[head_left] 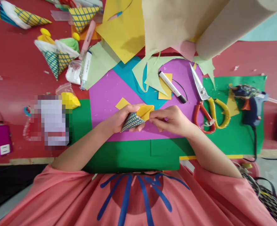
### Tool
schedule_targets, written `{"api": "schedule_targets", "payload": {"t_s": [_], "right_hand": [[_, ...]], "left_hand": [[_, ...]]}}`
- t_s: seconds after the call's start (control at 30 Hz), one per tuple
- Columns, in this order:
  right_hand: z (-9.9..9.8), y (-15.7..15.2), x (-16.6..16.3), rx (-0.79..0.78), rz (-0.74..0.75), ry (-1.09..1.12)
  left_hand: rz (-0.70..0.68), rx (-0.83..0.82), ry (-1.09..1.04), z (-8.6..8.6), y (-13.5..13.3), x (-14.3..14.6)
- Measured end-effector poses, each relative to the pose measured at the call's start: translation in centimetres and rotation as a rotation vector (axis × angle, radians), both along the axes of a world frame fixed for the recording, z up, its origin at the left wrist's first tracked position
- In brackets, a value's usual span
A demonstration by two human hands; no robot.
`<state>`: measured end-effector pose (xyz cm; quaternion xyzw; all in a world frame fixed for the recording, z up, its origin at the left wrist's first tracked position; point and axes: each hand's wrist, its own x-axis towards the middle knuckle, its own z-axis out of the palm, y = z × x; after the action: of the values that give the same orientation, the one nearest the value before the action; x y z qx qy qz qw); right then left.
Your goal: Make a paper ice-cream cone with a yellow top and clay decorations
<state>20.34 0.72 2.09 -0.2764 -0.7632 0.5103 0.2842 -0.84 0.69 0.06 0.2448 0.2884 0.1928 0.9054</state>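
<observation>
My left hand (123, 118) is wrapped around a small paper cone (133, 121) with a dark criss-cross grid. Yellow paper (145, 112) sticks out of the cone's wide end, which faces right. The thumb and fingers of my right hand (168, 119) are pinched together at the right edge of this yellow paper. Some fingertips of the left hand show below the cone; the rest are behind it. Under both hands lies a purple sheet (105, 125), with a small yellow paper piece (122, 103) just above the left hand.
Scissors (202, 91) with red and yellow handles lie right of my right hand. Further right is a glue gun (255, 108). A marker (172, 87) rests on paper scraps ahead. Several finished cones (50, 58) lie upper left; a large paper roll (232, 25) is upper right.
</observation>
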Motion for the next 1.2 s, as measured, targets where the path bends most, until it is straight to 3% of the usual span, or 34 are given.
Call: {"api": "schedule_targets", "payload": {"t_s": [0.33,0.47,0.7,1.0,1.2], "right_hand": [[-0.1,-0.2,-0.5,-0.09,-0.041,0.002],[-0.3,-0.2,-0.5,-0.052,-0.053,0.02],[-0.6,-0.4,-0.6,-0.035,-0.298,0.083],[-1.3,-0.6,-0.7,0.145,-0.185,0.066],[-0.6,-0.2,-0.2,0.151,-0.072,-0.005]], "left_hand": [[0.074,0.032,0.032,-0.1,0.1,0.2],[0.047,0.04,0.008,-0.1,0.1,0.2],[0.145,0.099,0.017,-0.1,0.3,0.2],[0.057,0.052,0.0,0.0,0.3,0.1],[-0.013,0.014,-0.014,-0.3,0.3,-0.1]]}}
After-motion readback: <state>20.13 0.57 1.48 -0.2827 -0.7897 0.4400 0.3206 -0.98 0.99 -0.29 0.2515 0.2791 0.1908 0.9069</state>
